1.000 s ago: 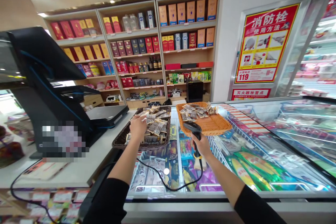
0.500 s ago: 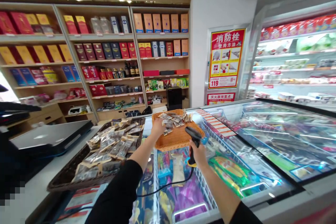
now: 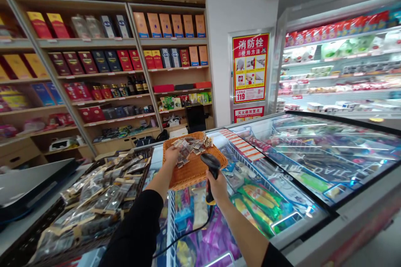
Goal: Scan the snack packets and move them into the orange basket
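"While the scanner (image 3: 211,161) is held by the right hand (image 3: 218,182), what is touched by the left hand (image 3: 171,155)?"

"It is placed at the left side of the orange basket (image 3: 196,171), where some small packets (image 3: 198,145) are heaped. A packet is seen at its fingertips, but whether it is pinched cannot be told."

"And how is the scanner held?"

"Its handle is wrapped by the fingers, and its head is raised in front of the right part of the orange basket. Below, the cord (image 3: 188,233) is hung in a curve toward the left."

"Where are the baskets found?"

"By the freezer (image 3: 313,150) the orange basket is supported; at its left, the dark basket (image 3: 146,171) is seen, well filled with similar packets."
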Motion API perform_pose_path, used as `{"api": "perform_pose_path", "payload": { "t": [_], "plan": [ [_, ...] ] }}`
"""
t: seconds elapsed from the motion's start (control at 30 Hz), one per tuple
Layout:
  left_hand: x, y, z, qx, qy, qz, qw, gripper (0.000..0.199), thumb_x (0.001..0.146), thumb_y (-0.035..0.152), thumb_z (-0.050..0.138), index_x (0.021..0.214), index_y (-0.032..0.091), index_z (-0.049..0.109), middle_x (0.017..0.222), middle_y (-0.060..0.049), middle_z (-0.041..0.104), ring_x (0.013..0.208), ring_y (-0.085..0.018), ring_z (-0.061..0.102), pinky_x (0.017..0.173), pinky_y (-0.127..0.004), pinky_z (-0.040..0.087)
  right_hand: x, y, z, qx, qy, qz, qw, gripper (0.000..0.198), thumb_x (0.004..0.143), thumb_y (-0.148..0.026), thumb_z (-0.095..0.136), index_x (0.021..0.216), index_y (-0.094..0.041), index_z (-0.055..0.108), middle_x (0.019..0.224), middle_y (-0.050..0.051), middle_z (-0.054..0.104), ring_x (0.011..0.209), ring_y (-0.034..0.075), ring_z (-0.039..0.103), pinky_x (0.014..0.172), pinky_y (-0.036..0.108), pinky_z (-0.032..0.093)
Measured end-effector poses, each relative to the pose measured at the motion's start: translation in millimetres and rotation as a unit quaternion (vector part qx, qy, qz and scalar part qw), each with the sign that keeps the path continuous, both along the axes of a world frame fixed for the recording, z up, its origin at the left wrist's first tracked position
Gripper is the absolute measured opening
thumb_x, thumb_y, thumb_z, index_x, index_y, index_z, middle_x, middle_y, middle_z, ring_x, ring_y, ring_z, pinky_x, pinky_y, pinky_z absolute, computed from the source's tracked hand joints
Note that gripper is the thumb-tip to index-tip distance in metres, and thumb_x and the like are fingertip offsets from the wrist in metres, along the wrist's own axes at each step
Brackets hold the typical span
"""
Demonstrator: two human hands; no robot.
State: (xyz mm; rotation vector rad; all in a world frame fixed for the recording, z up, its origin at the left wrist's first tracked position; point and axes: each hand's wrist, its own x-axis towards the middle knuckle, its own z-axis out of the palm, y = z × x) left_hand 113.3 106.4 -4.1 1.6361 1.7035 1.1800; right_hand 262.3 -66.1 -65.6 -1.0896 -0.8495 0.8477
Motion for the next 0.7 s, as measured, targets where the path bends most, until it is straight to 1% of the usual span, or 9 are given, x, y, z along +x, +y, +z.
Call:
{"api": "perform_pose_path", "payload": {
  "t": [0.07,0.13,0.2,0.27,0.33,0.43,0.5,0.57,0.7],
  "plan": [
    [-7,-10,10.1,0.016,-0.112,0.002,0.994,0.034,0.072,0.047,0.065,0.078,0.014,0.061,0.067,-0.003,0.065,0.067,-0.015,0.064,0.063,-0.024,0.050,2,-2,0,-0.001,0.003,0.005,1.000,0.031,0.077,-0.050,0.059,0.069,-0.022,0.049,0.040,-0.007,0.048,0.030,0.012,0.045,0.033,0.023,0.037],
    [-20,-23,21.4,0.029,-0.218,-0.006,0.976,0.036,0.066,0.048,0.070,0.076,0.014,0.061,0.063,-0.001,0.062,0.060,-0.012,0.061,0.060,-0.024,0.050,4,-4,1,-0.003,0.001,0.015,1.000,0.032,0.076,-0.051,0.060,0.069,-0.022,0.050,0.042,-0.006,0.049,0.031,0.013,0.046,0.034,0.023,0.038],
    [-39,-40,31.3,0.027,-0.258,-0.024,0.965,0.040,0.058,0.047,0.076,0.076,0.014,0.063,0.060,0.001,0.060,0.055,-0.012,0.058,0.057,-0.025,0.050,5,-9,2,0.000,-0.006,0.027,1.000,0.035,0.074,-0.053,0.061,0.067,-0.022,0.049,0.041,-0.006,0.049,0.032,0.013,0.047,0.034,0.024,0.038],
    [-62,-58,37.1,0.019,-0.246,-0.047,0.968,0.042,0.053,0.046,0.079,0.076,0.014,0.065,0.060,0.000,0.061,0.054,-0.012,0.058,0.056,-0.026,0.050,0,-15,4,0.009,-0.027,0.053,0.998,0.036,0.074,-0.054,0.061,0.064,-0.022,0.048,0.040,-0.006,0.048,0.032,0.013,0.047,0.034,0.024,0.038],
    [-85,-76,37.2,0.023,-0.219,-0.064,0.973,0.042,0.052,0.045,0.079,0.075,0.013,0.067,0.061,0.000,0.062,0.055,-0.013,0.058,0.056,-0.026,0.050,-10,-24,6,0.019,-0.044,0.096,0.994,0.035,0.074,-0.053,0.061,0.065,-0.022,0.048,0.040,-0.006,0.048,0.031,0.012,0.045,0.034,0.023,0.037],
    [-114,-96,27.5,0.042,-0.156,-0.047,0.986,0.038,0.055,0.045,0.077,0.074,0.014,0.069,0.058,0.001,0.061,0.053,-0.013,0.057,0.053,-0.025,0.049,-36,-38,9,0.041,-0.065,0.173,0.982,0.033,0.075,-0.051,0.059,0.068,-0.021,0.050,0.041,-0.006,0.049,0.031,0.011,0.043,0.034,0.023,0.037],
    [-126,-106,17.9,0.059,-0.125,-0.025,0.990,0.035,0.061,0.045,0.073,0.076,0.014,0.070,0.059,0.000,0.062,0.051,-0.012,0.055,0.051,-0.025,0.048,-54,-47,10,0.052,-0.100,0.209,0.971,0.031,0.077,-0.049,0.058,0.068,-0.021,0.051,0.040,-0.006,0.048,0.031,0.012,0.044,0.036,0.023,0.037],
    [-131,-112,10.0,0.079,-0.107,-0.009,0.991,0.034,0.066,0.044,0.068,0.080,0.013,0.071,0.062,-0.001,0.065,0.051,-0.012,0.055,0.051,-0.023,0.046,-67,-54,10,0.054,-0.148,0.214,0.964,0.028,0.079,-0.046,0.057,0.072,-0.020,0.054,0.041,-0.005,0.048,0.033,0.012,0.045,0.037,0.024,0.037],
    [-131,-117,5.3,0.115,-0.064,0.004,0.991,0.031,0.073,0.039,0.064,0.087,0.013,0.072,0.067,-0.003,0.069,0.056,-0.013,0.058,0.052,-0.022,0.042,-76,-64,9,0.052,-0.237,0.170,0.955,0.022,0.079,-0.040,0.058,0.075,-0.018,0.057,0.043,-0.004,0.051,0.037,0.014,0.049,0.041,0.024,0.037]
  ]
}}
